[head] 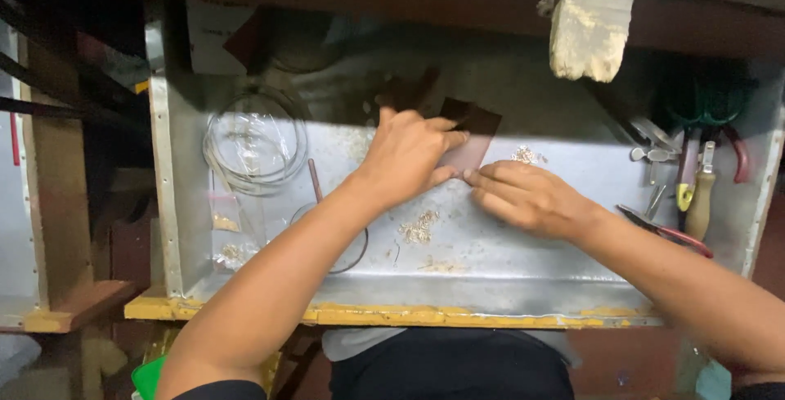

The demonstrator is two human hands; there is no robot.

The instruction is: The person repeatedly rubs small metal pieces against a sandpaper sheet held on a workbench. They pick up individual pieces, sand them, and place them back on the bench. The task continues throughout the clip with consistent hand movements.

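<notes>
- Head view, left side: coiled wire [255, 140] lies on the metal surface [507, 261].
- Centre: left hand [409, 155], fingers pinching a dark sheet [468, 142].
- Right hand [527, 195], fingers flat against the sheet's lower edge.
- Far right: pliers [666, 232].

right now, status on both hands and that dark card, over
Left hand gripping thin dark brown card. Right hand flat on grey metal tray, fingertips at card edge. Small pale metal scraps nearby.
</notes>
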